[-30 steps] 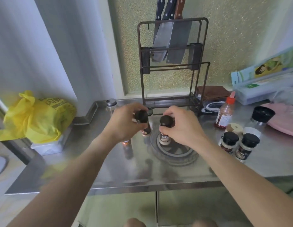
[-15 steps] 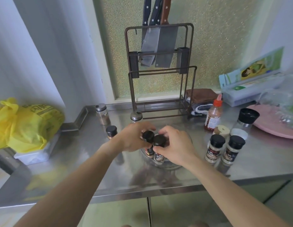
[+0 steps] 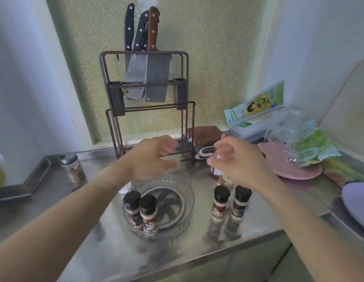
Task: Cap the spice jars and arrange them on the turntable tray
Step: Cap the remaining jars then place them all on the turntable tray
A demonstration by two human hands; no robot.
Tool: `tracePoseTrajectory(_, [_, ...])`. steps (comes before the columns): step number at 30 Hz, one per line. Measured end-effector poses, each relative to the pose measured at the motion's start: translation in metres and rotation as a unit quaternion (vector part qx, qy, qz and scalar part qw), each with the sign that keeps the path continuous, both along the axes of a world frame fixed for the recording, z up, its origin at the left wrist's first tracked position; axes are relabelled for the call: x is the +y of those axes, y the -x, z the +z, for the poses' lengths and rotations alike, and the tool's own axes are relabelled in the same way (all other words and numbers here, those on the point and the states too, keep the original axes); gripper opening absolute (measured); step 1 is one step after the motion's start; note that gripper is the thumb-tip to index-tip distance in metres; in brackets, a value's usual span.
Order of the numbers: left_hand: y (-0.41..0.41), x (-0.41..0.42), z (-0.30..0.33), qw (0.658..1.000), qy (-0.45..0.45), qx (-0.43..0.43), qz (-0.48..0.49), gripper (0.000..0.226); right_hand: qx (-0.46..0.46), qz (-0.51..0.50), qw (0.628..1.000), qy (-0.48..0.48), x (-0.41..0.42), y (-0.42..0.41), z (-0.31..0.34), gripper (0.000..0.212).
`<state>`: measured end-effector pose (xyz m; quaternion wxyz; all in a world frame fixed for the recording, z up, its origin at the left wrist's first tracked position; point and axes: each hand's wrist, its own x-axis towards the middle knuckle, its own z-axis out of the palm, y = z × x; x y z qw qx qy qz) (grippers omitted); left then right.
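Note:
Two black-capped spice jars [image 3: 140, 213] stand upright side by side at the front left of the clear round turntable tray [image 3: 185, 216]. Two more black-capped jars [image 3: 230, 204] stand on the steel counter just right of the tray. My left hand [image 3: 150, 157] hovers above the tray's far rim, fingers spread and holding nothing. My right hand [image 3: 236, 159] is raised above the counter jars, fingers loosely apart and blurred, covering a red-capped sauce bottle [image 3: 215, 171] and other jars behind it.
A metal-lidded shaker [image 3: 72, 166] stands at the back left. A knife rack [image 3: 148, 106] with several knives rises behind the tray. A pink plate [image 3: 295, 169] with plastic bags, boxes and a lilac plate [image 3: 358, 204] crowd the right side. The counter's front edge runs close below the tray.
Both hands let go of the two jars on the tray and lifted up and back, opening; the right hand moved rightward. The camera view shifted closer and rightward.

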<state>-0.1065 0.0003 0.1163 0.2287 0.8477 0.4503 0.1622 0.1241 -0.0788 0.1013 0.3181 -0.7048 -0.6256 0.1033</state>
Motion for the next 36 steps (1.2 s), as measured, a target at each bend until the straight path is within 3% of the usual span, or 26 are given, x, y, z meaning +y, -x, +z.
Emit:
tracePoseTrajectory(2, [-0.046,0.018,-0.007,1.000,-0.021,0.006,-0.006,0.061,-0.011,-0.083,0.996,-0.021,0.012,-0.044,0.004,0.049])
tracePoseTrajectory(5, [-0.108,0.047,-0.029,1.000,-0.002,-0.012,0.003,0.071,-0.054,-0.164,0.985,-0.001,0.026,-0.092,-0.007,0.062])
tracePoseTrajectory(10, [-0.171,0.091,-0.066,0.999,0.034,-0.018,0.037,0.087,-0.059,-0.174,0.981,0.058,0.044,-0.125,-0.039,0.072])
tracePoseTrajectory(15, [-0.198,0.106,-0.084,0.997,0.038,-0.051,0.032,0.054,-0.028,-0.173,0.980,0.091,0.061,-0.139,-0.070,0.081])
tracePoseTrajectory(17, [-0.200,0.106,-0.087,0.998,0.022,-0.049,0.027,0.038,-0.019,-0.175,0.980,0.088,0.067,-0.142,-0.081,0.071])
tracePoseTrajectory(25, [-0.144,0.092,-0.027,0.991,0.000,-0.124,0.039,0.027,-0.025,-0.170,0.985,0.014,0.059,-0.128,-0.052,0.056])
tracePoseTrajectory(29, [-0.080,0.080,0.005,0.991,-0.036,-0.103,0.073,0.035,-0.003,-0.130,0.991,-0.021,0.057,-0.079,-0.006,0.063])
tracePoseTrajectory(36, [0.001,0.063,-0.001,0.990,-0.024,-0.026,0.134,0.035,0.031,-0.003,0.999,-0.011,0.077,0.029,0.021,0.045])
